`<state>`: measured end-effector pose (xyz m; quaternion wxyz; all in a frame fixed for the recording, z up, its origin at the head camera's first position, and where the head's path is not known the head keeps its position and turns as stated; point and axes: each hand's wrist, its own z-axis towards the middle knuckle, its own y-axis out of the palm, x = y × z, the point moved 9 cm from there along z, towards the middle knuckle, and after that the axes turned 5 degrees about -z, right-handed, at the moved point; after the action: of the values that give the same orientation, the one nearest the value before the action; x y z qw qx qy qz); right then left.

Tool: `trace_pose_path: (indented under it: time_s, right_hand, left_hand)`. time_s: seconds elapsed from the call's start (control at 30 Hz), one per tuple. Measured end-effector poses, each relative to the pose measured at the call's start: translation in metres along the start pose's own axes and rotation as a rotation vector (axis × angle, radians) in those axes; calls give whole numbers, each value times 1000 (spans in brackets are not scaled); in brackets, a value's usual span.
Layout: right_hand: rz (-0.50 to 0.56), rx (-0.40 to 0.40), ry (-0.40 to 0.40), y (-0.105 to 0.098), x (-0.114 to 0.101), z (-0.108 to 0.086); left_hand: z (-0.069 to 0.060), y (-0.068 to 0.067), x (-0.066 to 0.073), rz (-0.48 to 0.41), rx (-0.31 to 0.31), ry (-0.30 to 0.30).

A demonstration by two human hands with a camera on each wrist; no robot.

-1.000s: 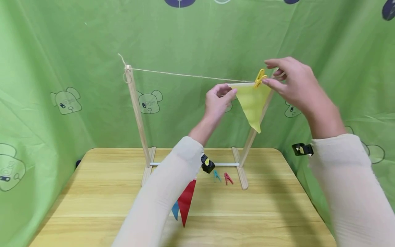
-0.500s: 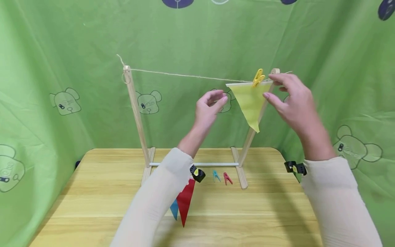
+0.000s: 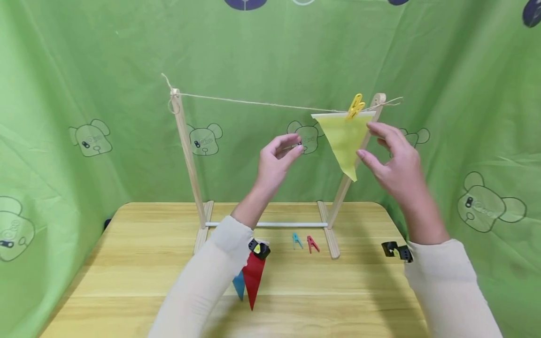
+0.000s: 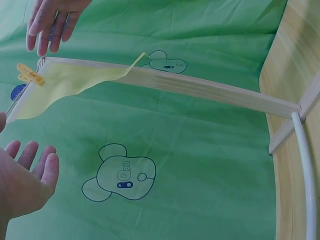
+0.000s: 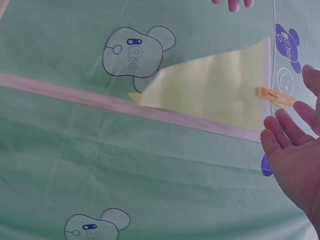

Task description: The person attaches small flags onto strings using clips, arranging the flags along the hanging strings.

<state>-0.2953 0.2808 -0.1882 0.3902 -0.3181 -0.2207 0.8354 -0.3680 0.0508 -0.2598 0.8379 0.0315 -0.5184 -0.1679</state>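
A yellow triangular flag (image 3: 343, 138) hangs from the string (image 3: 253, 102) near its right end, held by a yellow clothespin (image 3: 356, 107) at its white top edge. My left hand (image 3: 274, 162), fingers loosely bent and holding nothing, is in the air left of the flag. To the flag's right, beside the right post (image 3: 343, 188), my right hand (image 3: 399, 164) has thumb and fingers apart with nothing between them. The left wrist view shows the flag (image 4: 65, 87), the clothespin (image 4: 30, 74) and both hands apart from them.
The string runs from the left post (image 3: 188, 155) to the right one. A white bar (image 3: 270, 225) joins their feet. On the wooden table (image 3: 338, 300) lie a blue clothespin (image 3: 297, 241), a red clothespin (image 3: 313, 244), and red (image 3: 254, 277) and blue (image 3: 239, 285) flags, partly hidden by my left sleeve.
My left hand has let go of the flag's upper left corner and moved down and left. My right hand has left the yellow clothespin and lowered. The flag stays hanging.
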Motion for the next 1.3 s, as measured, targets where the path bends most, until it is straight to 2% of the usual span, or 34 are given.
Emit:
trace_pose_path:
  time_s: [0.33, 0.53, 0.77, 1.0, 1.3]
  right_hand:
    - [65, 26, 6, 14, 5, -23]
    - [160, 36, 45, 25, 7, -37]
    - [231, 37, 92, 43, 13, -53]
    - [306, 41, 112, 61, 21, -70]
    - [321, -30, 153, 92, 29, -94]
  left_hand:
    - [-14, -10, -2, 22, -9, 4]
    - [-24, -20, -3, 28, 7, -8]
    - [-36, -34, -12, 15, 42, -27]
    - [-51, -50, -22, 45, 61, -46]
    - [-69, -72, -39, 129, 57, -101]
